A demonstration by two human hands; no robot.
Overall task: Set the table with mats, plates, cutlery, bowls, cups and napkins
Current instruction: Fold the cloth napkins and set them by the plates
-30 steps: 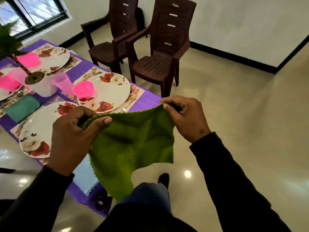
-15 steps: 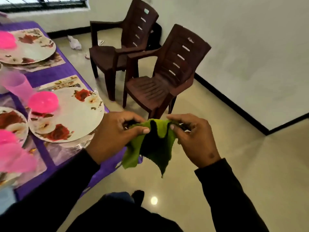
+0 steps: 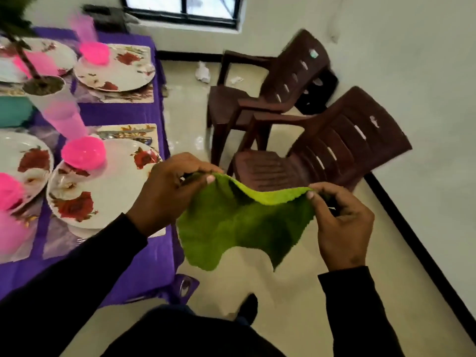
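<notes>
A green cloth napkin [image 3: 239, 225] hangs spread in the air off the table's right edge. My left hand [image 3: 170, 186] pinches its upper left corner and my right hand [image 3: 340, 222] pinches its upper right corner. On the purple tablecloth [image 3: 144, 256] to the left lie floral mats with white rose-patterned plates. The nearest plate [image 3: 110, 191] carries a pink bowl [image 3: 83, 152]. A farther plate [image 3: 118, 70] carries another pink bowl [image 3: 94, 54]. A pink cup [image 3: 65, 119] stands between them. Cutlery [image 3: 123, 136] lies on the near mat [image 3: 128, 130].
Two brown plastic chairs [image 3: 322, 148] stand on the tiled floor to the right, near the wall. A white potted plant [image 3: 43, 91] and a teal folded napkin [image 3: 13, 112] sit on the table's left part. Crumpled paper [image 3: 202, 72] lies on the floor by the window.
The napkin was bunched between my hands half a second ago; now my hands have moved apart and it is spread out. The view has swung toward the window end of the table.
</notes>
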